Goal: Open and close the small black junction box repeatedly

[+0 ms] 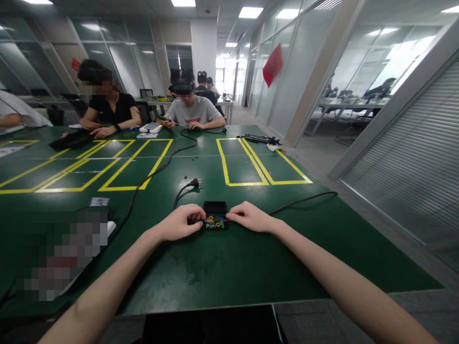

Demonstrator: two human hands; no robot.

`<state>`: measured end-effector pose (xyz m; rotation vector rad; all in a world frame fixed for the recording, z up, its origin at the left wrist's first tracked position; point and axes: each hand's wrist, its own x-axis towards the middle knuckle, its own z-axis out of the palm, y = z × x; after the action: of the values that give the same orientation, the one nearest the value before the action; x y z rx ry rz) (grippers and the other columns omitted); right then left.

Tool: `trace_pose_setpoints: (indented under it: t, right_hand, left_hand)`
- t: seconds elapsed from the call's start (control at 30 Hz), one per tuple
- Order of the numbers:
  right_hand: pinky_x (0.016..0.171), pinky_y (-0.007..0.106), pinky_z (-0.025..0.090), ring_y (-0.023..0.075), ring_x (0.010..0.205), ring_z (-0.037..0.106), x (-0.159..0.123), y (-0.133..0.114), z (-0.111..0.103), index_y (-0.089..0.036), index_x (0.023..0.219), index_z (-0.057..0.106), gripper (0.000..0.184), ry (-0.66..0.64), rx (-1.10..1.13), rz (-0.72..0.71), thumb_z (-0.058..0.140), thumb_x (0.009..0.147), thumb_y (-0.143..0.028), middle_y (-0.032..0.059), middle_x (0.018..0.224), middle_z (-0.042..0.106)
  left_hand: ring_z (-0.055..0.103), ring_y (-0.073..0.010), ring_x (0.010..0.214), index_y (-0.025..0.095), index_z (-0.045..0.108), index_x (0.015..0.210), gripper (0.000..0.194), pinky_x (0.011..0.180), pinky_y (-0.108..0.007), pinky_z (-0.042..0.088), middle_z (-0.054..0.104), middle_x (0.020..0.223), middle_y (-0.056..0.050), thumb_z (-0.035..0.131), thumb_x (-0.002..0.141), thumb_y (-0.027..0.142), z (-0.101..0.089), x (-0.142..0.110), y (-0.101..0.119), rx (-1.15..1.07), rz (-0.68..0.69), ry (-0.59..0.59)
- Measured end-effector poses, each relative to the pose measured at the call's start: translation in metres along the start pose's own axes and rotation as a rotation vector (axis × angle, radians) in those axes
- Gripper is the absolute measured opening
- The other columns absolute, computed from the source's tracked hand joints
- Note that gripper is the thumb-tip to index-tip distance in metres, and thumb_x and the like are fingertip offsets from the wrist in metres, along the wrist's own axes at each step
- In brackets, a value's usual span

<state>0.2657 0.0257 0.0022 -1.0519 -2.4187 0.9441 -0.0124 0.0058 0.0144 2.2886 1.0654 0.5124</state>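
Observation:
A small black plastic case (pixel 215 207) lies with its lid tipped back on the green table. Inside it sits a circuit board (pixel 215 222) with copper-coloured coils and blue wires at both ends. My left hand (pixel 183 221) is closed at the case's left end, pinching the black cable there. At the right end, my right hand (pixel 251 217) has thumb and fingers pinched on the other black cable (pixel 304 202), which trails off to the right. A power plug (pixel 195 183) on a short curved cord lies just beyond my left hand.
Yellow tape rectangles (pixel 247 184) mark the green table (pixel 229 267). A long black cable (pixel 158 173) runs across on the left, beside a blurred-out object (pixel 71 253). Black tripod-like gear (pixel 260 139) lies at the far right edge. Two people (pixel 195 112) work opposite.

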Motion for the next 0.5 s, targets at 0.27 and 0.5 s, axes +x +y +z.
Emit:
trace_pose_setpoints:
  t: [0.27,0.5]
  right_hand:
    - [0.056,0.026,0.026,0.0106,0.058,0.035,-0.0005,-0.0003,-0.0003,-0.019,0.061,0.047,0.048,0.025,0.080,-0.001,0.050,0.096,-0.052,-0.0045,0.059,0.039]
    - [0.056,0.025,0.034,0.0118,0.059,0.045,-0.0008,0.0053,0.0022,-0.014,0.077,0.069,0.040,0.054,0.254,0.047,0.063,0.089,-0.052,-0.0007,0.065,0.059]
  left_hand:
    - [0.055,-0.0155,0.072,0.017,0.068,0.093,0.018,0.066,-0.026,0.045,0.060,0.081,-0.002,0.059,0.087,0.031,0.0009,0.0009,0.0004,-0.027,0.002,0.002]
    - [0.061,-0.0169,0.080,0.016,0.075,0.092,0.025,0.074,-0.029,0.048,0.066,0.092,-0.005,0.062,0.093,0.037,-0.0056,-0.0010,-0.0009,-0.083,0.010,-0.013]
